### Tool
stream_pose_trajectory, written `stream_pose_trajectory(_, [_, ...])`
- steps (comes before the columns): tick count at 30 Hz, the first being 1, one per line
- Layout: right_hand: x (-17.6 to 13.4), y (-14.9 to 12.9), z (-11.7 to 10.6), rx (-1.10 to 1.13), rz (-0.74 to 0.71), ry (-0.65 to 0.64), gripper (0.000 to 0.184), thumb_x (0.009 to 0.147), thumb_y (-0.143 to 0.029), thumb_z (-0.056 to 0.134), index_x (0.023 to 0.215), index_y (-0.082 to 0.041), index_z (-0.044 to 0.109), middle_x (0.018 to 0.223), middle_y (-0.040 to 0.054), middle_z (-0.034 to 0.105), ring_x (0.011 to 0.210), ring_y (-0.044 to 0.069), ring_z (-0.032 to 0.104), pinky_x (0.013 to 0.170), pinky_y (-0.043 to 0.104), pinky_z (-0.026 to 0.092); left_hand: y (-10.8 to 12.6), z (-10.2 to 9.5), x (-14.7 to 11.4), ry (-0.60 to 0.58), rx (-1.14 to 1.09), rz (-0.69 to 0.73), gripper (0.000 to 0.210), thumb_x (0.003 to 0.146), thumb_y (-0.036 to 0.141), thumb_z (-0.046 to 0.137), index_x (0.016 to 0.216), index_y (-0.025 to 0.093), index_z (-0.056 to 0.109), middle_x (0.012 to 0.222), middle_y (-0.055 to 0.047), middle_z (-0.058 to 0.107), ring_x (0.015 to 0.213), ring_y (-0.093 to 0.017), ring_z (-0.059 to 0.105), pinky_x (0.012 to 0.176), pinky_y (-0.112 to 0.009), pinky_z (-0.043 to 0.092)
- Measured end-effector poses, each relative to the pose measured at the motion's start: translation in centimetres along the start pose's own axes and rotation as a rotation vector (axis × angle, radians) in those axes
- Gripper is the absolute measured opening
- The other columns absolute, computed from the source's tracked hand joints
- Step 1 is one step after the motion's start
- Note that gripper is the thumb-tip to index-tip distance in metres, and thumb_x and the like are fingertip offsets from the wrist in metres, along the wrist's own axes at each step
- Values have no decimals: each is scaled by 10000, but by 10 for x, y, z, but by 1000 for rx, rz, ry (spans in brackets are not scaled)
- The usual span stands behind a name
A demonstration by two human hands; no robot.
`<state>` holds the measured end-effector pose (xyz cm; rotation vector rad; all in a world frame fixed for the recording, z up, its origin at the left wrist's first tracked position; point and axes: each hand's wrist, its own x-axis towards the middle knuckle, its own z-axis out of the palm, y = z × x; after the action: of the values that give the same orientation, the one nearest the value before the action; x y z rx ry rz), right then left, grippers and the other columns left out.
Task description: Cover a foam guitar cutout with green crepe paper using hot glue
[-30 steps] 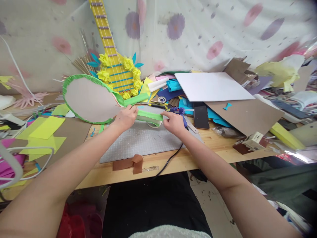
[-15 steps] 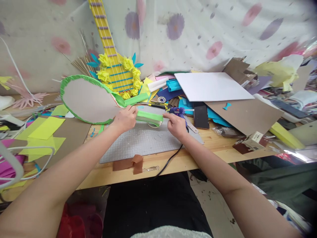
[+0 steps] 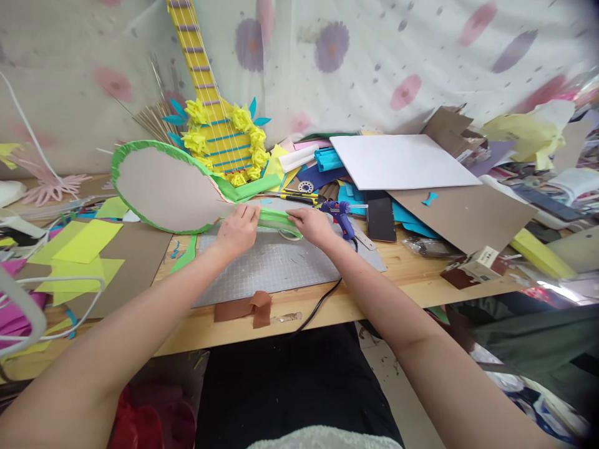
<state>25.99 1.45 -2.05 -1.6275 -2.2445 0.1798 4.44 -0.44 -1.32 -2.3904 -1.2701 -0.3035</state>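
The green-edged board extends from centre-left to the centre of the frame, its narrow handle over the cutting mat on the surface; its long axis runs nearly level, dropping slightly rightward. The left hand is nearer the rounded end, fingers closed over the neck — the right hand is partly closed on the handle toward its right end, fingers curled. Both hands lie along that axis, near each other, with part of the handle exposed between them.
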Motion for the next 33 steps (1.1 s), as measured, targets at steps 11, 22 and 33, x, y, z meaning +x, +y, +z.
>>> stream_pose_trajectory(11, [-15, 7, 13, 2, -154, 117, 405, 957, -276, 441, 1338, -208, 562, 1331, 46, 599, 1201, 188, 583, 1008, 329, 453, 9, 0, 2, -9, 26, -65, 505, 856, 180, 389, 1327, 28, 491, 1138, -228, 605, 1104, -336, 522, 874, -466, 482])
stream_pose_trajectory(22, [7, -33, 5, 7, -241, 65, 411, 989, -345, 372, 1288, -188, 606, 1322, 58, 607, 1216, 184, 573, 1027, 301, 422, 12, 5, 2, 6, -87, -100, 571, 801, 138, 412, 1357, 22, 468, 1386, -230, 499, 1290, -313, 474, 1030, -442, 437])
stream_pose_trajectory(33, [41, -38, -4, 84, -166, -162, 283, 865, -147, 529, 1116, -135, 660, 1166, 103, 684, 1049, 213, 627, 889, 289, 444, 4, -4, 4, 21, -180, -78, 496, 810, 163, 448, 1289, 73, 539, 1347, -193, 539, 1225, -290, 528, 976, -412, 475])
